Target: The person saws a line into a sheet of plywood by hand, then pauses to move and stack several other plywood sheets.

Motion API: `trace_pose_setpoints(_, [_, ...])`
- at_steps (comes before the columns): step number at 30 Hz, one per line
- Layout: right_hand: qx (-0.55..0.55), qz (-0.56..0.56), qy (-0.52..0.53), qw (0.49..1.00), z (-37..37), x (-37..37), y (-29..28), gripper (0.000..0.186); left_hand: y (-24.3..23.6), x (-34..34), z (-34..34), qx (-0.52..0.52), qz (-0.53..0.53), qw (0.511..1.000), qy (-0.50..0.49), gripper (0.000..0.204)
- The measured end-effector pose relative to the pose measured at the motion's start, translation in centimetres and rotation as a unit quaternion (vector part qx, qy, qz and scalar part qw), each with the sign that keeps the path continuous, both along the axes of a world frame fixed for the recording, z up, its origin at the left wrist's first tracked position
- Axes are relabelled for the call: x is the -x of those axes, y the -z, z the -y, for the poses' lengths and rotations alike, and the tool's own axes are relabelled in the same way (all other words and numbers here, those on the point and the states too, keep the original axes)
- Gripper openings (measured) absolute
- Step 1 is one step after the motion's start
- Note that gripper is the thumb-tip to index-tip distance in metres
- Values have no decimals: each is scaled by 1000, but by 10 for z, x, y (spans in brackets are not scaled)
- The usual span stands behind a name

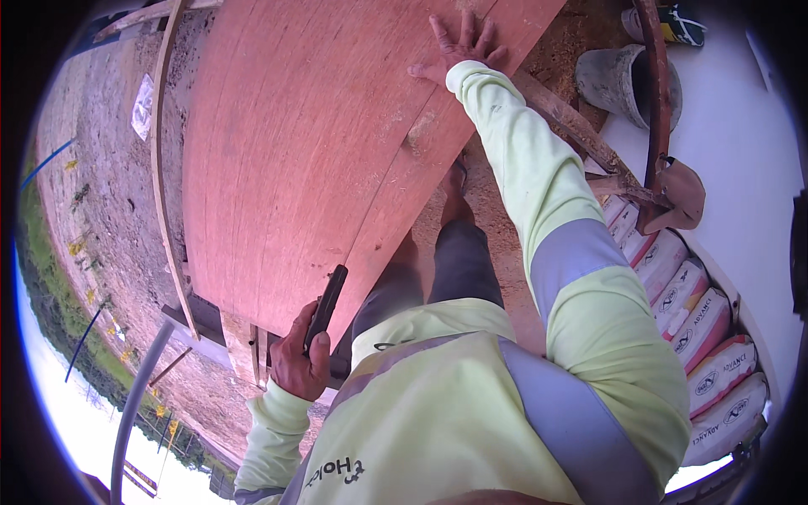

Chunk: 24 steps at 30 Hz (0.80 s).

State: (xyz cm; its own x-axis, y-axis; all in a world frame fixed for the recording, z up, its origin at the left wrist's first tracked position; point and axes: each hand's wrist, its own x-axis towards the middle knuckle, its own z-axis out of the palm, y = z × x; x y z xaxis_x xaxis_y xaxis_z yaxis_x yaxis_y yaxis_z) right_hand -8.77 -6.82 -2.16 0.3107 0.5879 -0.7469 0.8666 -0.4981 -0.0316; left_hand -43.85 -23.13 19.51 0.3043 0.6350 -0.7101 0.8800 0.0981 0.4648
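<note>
A large reddish-brown plywood sheet (286,151) lies before me, with a thin dark line running lengthwise near its right edge. My right hand (461,52) rests palm down on the sheet's far part, fingers spread beside that line. Down at the near left, my left hand (305,353) is wrapped round a long, narrow black tool (326,301) whose exact kind I cannot make out. Its tip reaches over the sheet by the near end of the line. My fingers and body partly hide the tool's lower part.
Pale sawdust is scattered on the sheet. A grey bucket (619,84) stands at the far right beside wooden framing (572,122). Stacked white-and-red bags (699,337) lie on the right. A long timber strip (162,151) and a grey pipe (139,396) are on the left.
</note>
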Motion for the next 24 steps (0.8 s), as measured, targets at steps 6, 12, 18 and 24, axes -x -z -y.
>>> trace_pose_setpoints(6, [5, 13, 12, 1000, 0, 3, 20, 98, 189, -107, -66, -54, 64, 996, 8, 36])
trace_pose_setpoints(12, [26, 21, 11, 999, -12, 1, -17, 95, 58, -54, -30, -16, -5, 1000, 0, 40])
trace_pose_setpoints(18, [-23, 56, 20, 998, -6, 4, 0, 95, 41, -79, -43, 22, -74, 997, 13, 42])
trace_pose_setpoints(24, [-242, 63, -6, 968, 11, -6, 32, 96, 202, -123, -73, -32, 2, 999, 29, 39])
